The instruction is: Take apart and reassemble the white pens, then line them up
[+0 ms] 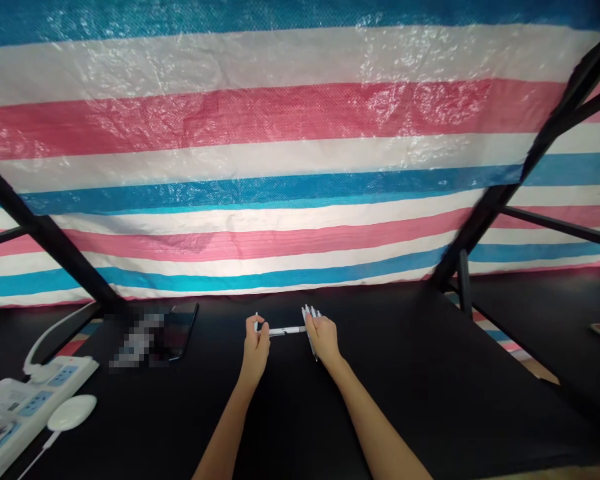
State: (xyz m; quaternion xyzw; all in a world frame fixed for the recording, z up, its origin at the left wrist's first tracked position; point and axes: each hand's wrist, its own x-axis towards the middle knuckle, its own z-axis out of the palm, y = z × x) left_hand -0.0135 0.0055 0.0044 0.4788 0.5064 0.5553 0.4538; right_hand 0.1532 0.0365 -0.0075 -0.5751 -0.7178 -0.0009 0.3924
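A white pen lies level between my two hands over the black table. At its left end, the fingers of my left hand are closed in a pinch, and a small white tip shows above them. My right hand is wrapped round a bundle of white pens; their upper ends stick out above the fingers and a lower end shows beneath. The level pen's right end meets this bundle by the right fingers.
At the left are a white power strip, a round white pad with a cable, and a dark tablet-like object. A striped sheet hangs behind the black table, with black frame bars on both sides.
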